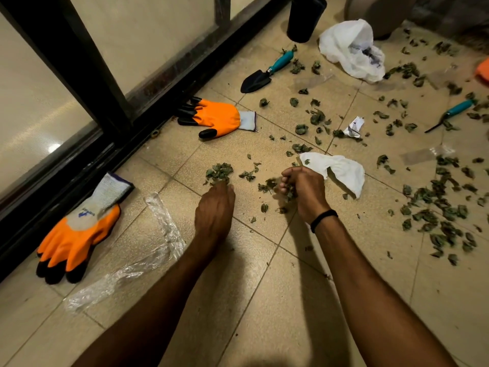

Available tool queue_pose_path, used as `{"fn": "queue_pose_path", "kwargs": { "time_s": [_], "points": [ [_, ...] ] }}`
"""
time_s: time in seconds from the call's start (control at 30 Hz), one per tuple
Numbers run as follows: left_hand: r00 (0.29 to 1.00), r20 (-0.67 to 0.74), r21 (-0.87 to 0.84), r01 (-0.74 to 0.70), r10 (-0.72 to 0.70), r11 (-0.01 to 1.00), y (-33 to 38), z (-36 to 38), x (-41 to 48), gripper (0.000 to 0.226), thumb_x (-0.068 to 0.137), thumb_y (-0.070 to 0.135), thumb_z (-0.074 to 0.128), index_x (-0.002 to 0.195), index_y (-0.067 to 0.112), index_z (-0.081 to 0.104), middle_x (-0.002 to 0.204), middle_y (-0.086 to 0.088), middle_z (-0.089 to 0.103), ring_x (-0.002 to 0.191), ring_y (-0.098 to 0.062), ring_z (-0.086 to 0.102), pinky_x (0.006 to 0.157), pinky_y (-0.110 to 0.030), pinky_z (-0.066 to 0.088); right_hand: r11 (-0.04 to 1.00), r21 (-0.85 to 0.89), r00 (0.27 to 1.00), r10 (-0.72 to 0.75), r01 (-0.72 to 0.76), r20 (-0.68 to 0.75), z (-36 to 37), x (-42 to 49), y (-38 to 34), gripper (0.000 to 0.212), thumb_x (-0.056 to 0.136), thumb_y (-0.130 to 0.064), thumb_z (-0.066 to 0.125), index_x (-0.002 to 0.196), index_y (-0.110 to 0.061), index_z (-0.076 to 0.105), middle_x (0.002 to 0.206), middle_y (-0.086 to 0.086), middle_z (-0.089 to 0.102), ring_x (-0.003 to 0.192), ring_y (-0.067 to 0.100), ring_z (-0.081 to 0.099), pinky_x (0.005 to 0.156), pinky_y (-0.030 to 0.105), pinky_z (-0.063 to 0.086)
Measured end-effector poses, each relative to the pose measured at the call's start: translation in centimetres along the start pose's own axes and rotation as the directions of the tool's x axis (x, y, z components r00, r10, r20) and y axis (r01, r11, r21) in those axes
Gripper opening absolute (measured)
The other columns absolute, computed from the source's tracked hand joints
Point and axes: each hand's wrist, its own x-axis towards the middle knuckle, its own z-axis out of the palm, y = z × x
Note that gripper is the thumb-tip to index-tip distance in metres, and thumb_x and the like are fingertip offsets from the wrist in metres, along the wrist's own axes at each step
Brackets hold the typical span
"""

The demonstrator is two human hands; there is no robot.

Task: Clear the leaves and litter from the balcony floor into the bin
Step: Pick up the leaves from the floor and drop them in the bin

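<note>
Gathering leaves point(289, 194) by the fistful off the floor point(264, 300)

My right hand point(304, 192) is curled tight round a clump of leaves, some poking out between the fingers. My left hand point(214, 207) lies fingers-forward, touching the near edge of a small pile point(219, 172) and holding nothing that I can see. Most of the leaves are strewn over the tiles to the right, well apart from the hands. They look dry, curled and very light, so I judge they will crumble under a hard squeeze and spill from a loose one. I would rake them into heaps and scoop from underneath with both palms cupped. The white paper point(341, 172) just beyond the right hand is soft and can be pinched anywhere. The black tub point(305, 19) at the far wall may be the bin.
</note>
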Motion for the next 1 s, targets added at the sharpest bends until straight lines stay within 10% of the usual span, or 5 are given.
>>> {"fn": "queue_pose_path", "kwargs": {
  "time_s": [0.23, 0.53, 0.67, 0.8, 1.0],
  "points": [
    [0.897, 0.246, -0.625, 0.437, -0.368, 0.647, 0.6, -1.9, 0.6, 0.021, 0.1, 0.028, 0.05, 0.09, 0.011, 0.058, 0.078, -0.003, 0.07, 0.066, -0.015, 0.06, 0.058, -0.029, 0.043, 0.933, -0.357, 0.989, -0.089, 0.04, -0.121, -1.4, 1.7, 1.3, 0.038, 0.091, -0.045, 0.055, 0.085, -0.01, 0.067, 0.072, 0.0, 0.064, 0.065, 0.017, 0.055, 0.062, 0.031, 0.044],
    [0.59, 0.747, -0.665, 0.654, -0.307, -0.362, 1.7, -2.2, 2.0, 0.018, 0.098, 0.017, 0.04, 0.088, 0.011, 0.054, 0.065, 0.002, 0.043, 0.052, -0.009, 0.027, 0.041, -0.02, 0.022, 0.122, -0.898, 0.809, -0.498, 0.422, 0.312, 2.4, -1.5, 7.7, 0.04, 0.099, -0.059, 0.036, 0.111, -0.023, 0.05, 0.102, 0.003, 0.053, 0.089, 0.022, 0.051, 0.069, 0.036, 0.048],
    [0.645, 0.636, -0.736, 0.673, -0.423, -0.08, 2.1, -2.4, 2.2, 0.035, 0.095, 0.045, 0.055, 0.07, 0.023, 0.047, 0.057, 0.007, 0.037, 0.045, -0.01, 0.025, 0.041, -0.022, 0.019, 0.436, -0.818, 0.855, -0.505, 0.374, 0.121, 1.5, -1.1, 6.9, 0.036, 0.104, -0.047, 0.034, 0.097, -0.017, 0.051, 0.089, 0.001, 0.056, 0.08, 0.019, 0.052, 0.069, 0.035, 0.045],
    [0.943, 0.22, -0.508, 0.329, -0.25, 0.796, 3.1, -1.7, 2.7, 0.048, 0.097, 0.056, 0.055, 0.068, 0.018, 0.048, 0.057, 0.005, 0.045, 0.052, -0.015, 0.041, 0.054, -0.031, 0.031, 0.724, -0.633, 0.873, -0.464, 0.274, -0.152, -0.4, -0.5, 5.1, 0.034, 0.102, -0.045, 0.044, 0.09, -0.015, 0.05, 0.079, -0.001, 0.058, 0.075, 0.019, 0.056, 0.062, 0.028, 0.037],
    [0.991, 0.117, -0.076, 0.075, -0.066, 0.994, 4.7, 1.2, 3.3, 0.02, 0.104, 0.015, 0.043, 0.124, 0.013, 0.04, 0.092, -0.01, 0.064, 0.069, -0.023, 0.058, 0.056, -0.033, 0.039, 0.623, -0.77, 0.831, -0.495, 0.136, -0.253, -3.2, 1.6, 5.1, 0.035, 0.106, -0.036, 0.037, 0.112, -0.006, 0.054, 0.109, 0.016, 0.057, 0.098, 0.031, 0.057, 0.077, 0.03, 0.038]
  ]
}}
